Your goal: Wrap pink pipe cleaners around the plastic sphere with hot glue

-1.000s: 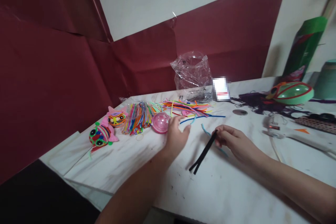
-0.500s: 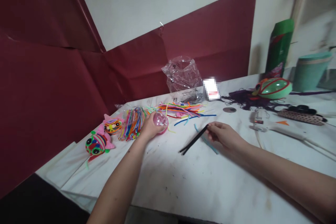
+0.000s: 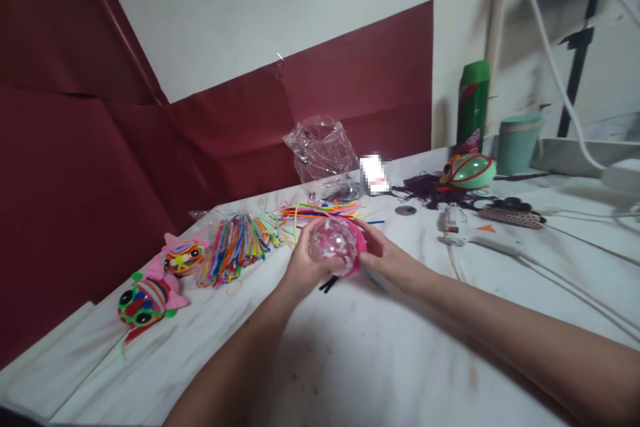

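Observation:
A clear plastic ball (image 3: pixel 331 244) with a pink band along its right side is held between my two hands above the marble-patterned table. My left hand (image 3: pixel 303 267) wraps round its left side, thumb along the lower front. From the right, my right hand (image 3: pixel 383 255) grips the pink edge with thumb and fingers. Black pipe cleaners (image 3: pixel 329 285) show just beneath the ball, their upper part hidden by it. Behind the hands lies a loose spread of coloured pipe cleaners (image 3: pixel 315 212). A bagged bundle of pipe cleaners (image 3: pixel 240 247) is to the left.
Two decorated fish-like ball figures (image 3: pixel 150 300) sit at the left. A crumpled clear bag (image 3: pixel 323 150) leans against the maroon paper. At the right are a white glue gun (image 3: pixel 470 235) with its cord, dark purple tassels (image 3: pixel 425 190), a green ball (image 3: pixel 473 172) and a teal cup (image 3: pixel 519 145).
My right hand has let go of the black pipe cleaners and moved left onto the ball. My left hand has brought the ball nearer the middle. The view has shifted right.

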`<move>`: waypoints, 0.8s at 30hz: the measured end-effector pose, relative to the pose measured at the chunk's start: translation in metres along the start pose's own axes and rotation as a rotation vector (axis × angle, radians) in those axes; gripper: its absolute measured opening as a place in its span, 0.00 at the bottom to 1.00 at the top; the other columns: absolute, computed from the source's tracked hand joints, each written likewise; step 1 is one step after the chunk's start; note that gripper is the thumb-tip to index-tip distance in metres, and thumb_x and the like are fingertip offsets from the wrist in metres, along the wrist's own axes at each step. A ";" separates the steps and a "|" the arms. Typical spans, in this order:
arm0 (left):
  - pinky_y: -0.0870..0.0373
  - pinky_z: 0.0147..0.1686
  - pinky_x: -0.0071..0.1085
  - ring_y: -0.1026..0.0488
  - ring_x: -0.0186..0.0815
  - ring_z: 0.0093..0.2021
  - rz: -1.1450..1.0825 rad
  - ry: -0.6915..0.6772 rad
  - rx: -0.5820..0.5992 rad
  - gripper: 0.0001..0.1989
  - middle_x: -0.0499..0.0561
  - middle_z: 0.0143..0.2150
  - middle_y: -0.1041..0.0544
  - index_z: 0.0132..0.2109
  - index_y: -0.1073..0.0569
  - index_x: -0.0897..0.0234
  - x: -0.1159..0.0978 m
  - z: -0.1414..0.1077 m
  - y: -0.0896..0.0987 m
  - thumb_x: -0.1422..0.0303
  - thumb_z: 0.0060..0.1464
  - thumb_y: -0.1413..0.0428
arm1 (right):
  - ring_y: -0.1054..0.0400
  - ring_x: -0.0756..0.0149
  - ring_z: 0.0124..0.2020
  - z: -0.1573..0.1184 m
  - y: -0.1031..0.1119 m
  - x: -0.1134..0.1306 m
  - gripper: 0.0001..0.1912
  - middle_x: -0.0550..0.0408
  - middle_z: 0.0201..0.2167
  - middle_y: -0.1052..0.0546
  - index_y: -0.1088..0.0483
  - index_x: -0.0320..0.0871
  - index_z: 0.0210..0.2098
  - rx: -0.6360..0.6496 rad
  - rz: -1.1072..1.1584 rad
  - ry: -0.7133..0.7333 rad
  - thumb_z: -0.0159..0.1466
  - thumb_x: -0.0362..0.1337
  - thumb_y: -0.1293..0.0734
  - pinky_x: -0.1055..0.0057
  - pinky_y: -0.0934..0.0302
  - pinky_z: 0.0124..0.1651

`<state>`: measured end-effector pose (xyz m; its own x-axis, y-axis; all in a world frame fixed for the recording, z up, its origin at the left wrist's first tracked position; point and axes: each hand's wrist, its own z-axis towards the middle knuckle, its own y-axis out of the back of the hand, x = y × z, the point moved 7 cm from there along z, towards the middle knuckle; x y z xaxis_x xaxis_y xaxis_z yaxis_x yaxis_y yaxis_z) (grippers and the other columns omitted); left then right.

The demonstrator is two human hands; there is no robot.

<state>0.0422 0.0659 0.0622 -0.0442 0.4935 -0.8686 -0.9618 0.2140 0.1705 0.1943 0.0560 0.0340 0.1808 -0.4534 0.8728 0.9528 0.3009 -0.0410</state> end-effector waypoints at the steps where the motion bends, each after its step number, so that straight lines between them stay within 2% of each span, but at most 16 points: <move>1: 0.37 0.56 0.41 0.34 0.48 0.58 -0.021 -0.009 0.044 0.43 0.57 0.59 0.32 0.57 0.37 0.60 0.001 -0.003 -0.006 0.59 0.33 0.31 | 0.40 0.49 0.60 -0.001 -0.005 0.000 0.45 0.45 0.61 0.36 0.43 0.48 0.61 0.037 0.067 -0.003 0.49 0.56 0.27 0.52 0.44 0.60; 4: 0.37 0.57 0.41 0.36 0.48 0.60 0.017 -0.050 0.102 0.42 0.59 0.61 0.34 0.61 0.41 0.59 0.004 -0.011 -0.012 0.57 0.41 0.35 | 0.38 0.49 0.58 -0.003 -0.007 -0.003 0.44 0.45 0.58 0.31 0.40 0.46 0.58 0.030 0.151 -0.035 0.46 0.53 0.25 0.52 0.43 0.59; 6: 0.36 0.56 0.41 0.35 0.46 0.59 0.163 -0.141 0.010 0.32 0.59 0.60 0.33 0.60 0.38 0.59 0.000 -0.015 -0.003 0.57 0.50 0.40 | 0.38 0.49 0.59 -0.004 -0.003 -0.004 0.45 0.44 0.58 0.32 0.41 0.46 0.59 -0.004 0.102 -0.035 0.46 0.50 0.24 0.53 0.43 0.60; 8: 0.34 0.54 0.40 0.32 0.43 0.56 0.352 -0.281 -0.138 0.20 0.57 0.54 0.29 0.54 0.31 0.60 -0.013 -0.020 0.009 0.61 0.55 0.45 | 0.41 0.49 0.61 -0.004 0.001 -0.002 0.47 0.44 0.60 0.34 0.43 0.45 0.60 -0.026 0.001 -0.008 0.45 0.48 0.23 0.53 0.45 0.61; 9: 0.33 0.52 0.39 0.30 0.41 0.53 0.435 -0.353 -0.192 0.14 0.56 0.50 0.26 0.50 0.28 0.61 -0.021 -0.023 0.012 0.64 0.57 0.46 | 0.42 0.49 0.61 -0.005 0.002 -0.002 0.48 0.44 0.60 0.35 0.44 0.45 0.61 -0.027 -0.055 0.003 0.45 0.47 0.23 0.53 0.46 0.62; 11: 0.30 0.48 0.36 0.27 0.37 0.46 0.552 -0.479 -0.228 0.08 0.54 0.42 0.24 0.42 0.25 0.63 -0.034 -0.028 0.013 0.69 0.57 0.46 | 0.42 0.49 0.61 -0.006 0.002 0.001 0.48 0.43 0.61 0.37 0.46 0.45 0.62 -0.020 -0.170 0.027 0.46 0.46 0.24 0.53 0.48 0.63; 16: 0.27 0.41 0.32 0.24 0.35 0.39 0.685 -0.664 -0.174 0.05 0.53 0.35 0.22 0.38 0.25 0.64 -0.048 -0.033 0.005 0.74 0.55 0.45 | 0.42 0.48 0.61 -0.010 0.002 0.008 0.46 0.43 0.61 0.37 0.46 0.45 0.62 -0.038 -0.416 0.113 0.48 0.45 0.25 0.52 0.48 0.63; 24: 0.26 0.38 0.31 0.24 0.35 0.37 0.788 -0.693 -0.135 0.05 0.55 0.34 0.22 0.33 0.26 0.65 -0.046 -0.034 0.002 0.77 0.53 0.46 | 0.43 0.49 0.61 -0.012 0.000 0.009 0.44 0.43 0.60 0.38 0.47 0.46 0.62 -0.061 -0.605 0.225 0.50 0.41 0.26 0.51 0.49 0.63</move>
<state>0.0327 0.0146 0.0869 -0.5466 0.8342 -0.0728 -0.7523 -0.4510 0.4802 0.1994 0.0415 0.0360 -0.3521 -0.6946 0.6273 0.9132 -0.1082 0.3928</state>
